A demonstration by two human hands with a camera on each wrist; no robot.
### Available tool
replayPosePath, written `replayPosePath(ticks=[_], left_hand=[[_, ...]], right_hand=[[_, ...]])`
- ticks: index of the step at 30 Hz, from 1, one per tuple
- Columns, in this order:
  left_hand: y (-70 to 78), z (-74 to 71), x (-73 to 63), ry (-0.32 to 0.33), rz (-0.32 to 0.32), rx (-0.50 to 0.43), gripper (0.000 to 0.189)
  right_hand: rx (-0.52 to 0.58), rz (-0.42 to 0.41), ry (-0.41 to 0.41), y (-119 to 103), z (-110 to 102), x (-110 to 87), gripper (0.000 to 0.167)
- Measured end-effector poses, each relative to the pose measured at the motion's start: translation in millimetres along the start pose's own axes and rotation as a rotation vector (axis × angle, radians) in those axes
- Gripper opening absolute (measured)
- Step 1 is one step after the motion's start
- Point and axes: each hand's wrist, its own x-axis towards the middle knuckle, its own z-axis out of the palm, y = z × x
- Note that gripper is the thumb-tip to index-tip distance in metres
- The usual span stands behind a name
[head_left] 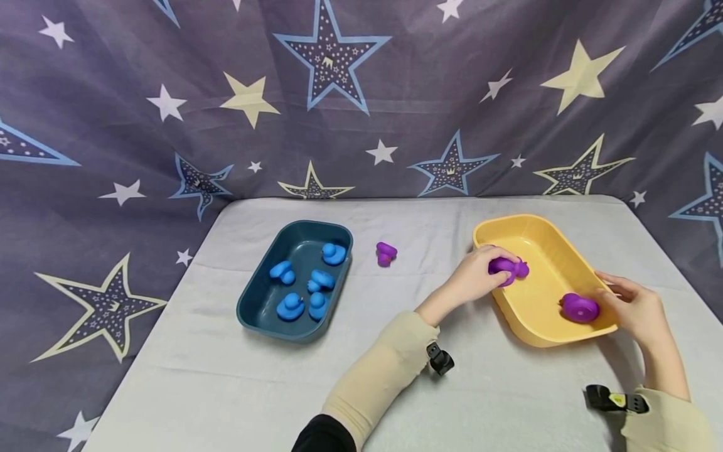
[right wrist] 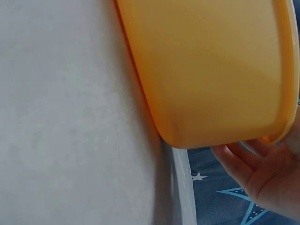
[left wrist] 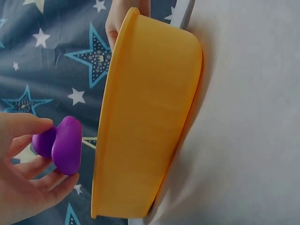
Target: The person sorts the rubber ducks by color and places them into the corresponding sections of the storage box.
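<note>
A purple rubber duck [left wrist: 67, 145] is pinched between the thumb and fingers of my left hand [head_left: 479, 274], above the near-left rim of the yellow bin [head_left: 531, 317]. In the left wrist view it hangs beside the bin's rim, apart from it. My right hand [head_left: 637, 307] grips the bin's right rim, and the right wrist view has its fingers [right wrist: 236, 161] under that rim. Inside the bin, close to the right hand, lies another purple duck [head_left: 580, 308]. The held duck is partly hidden by the left fingers in the head view.
A dark teal bin [head_left: 257, 317] on the left holds several blue ducks [head_left: 290, 306]. One more purple duck [head_left: 386, 253] lies tipped over on the white-covered table [head_left: 226, 389] between the bins. Behind the table hangs a star-patterned curtain [head_left: 339, 138].
</note>
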Motion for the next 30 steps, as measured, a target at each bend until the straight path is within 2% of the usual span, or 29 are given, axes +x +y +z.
replayPosePath(ticks=[5, 13, 21, 30], left_hand=[[3.3, 6.1, 4.3, -0.015, 0.040, 0.043, 0.026], [6.3, 15.4, 10.2, -0.076, 0.058, 0.032, 0.026], [11.6, 21.9, 14.5, -0.155, 0.041, 0.057, 0.026], [12.5, 30.8, 22.0, -0.191, 0.036, 0.094, 0.027]], right_hand=[[0.022, -0.017, 0.005, -3, 2, -1.3, 0.040], [0.028, -0.006, -0.003, -4, 1, -1.9, 0.041], [0.029, -0.016, 0.000, -7, 0, -4.6, 0.040], [0.046, -0.020, -0.002, -12, 0, -5.4, 0.040]])
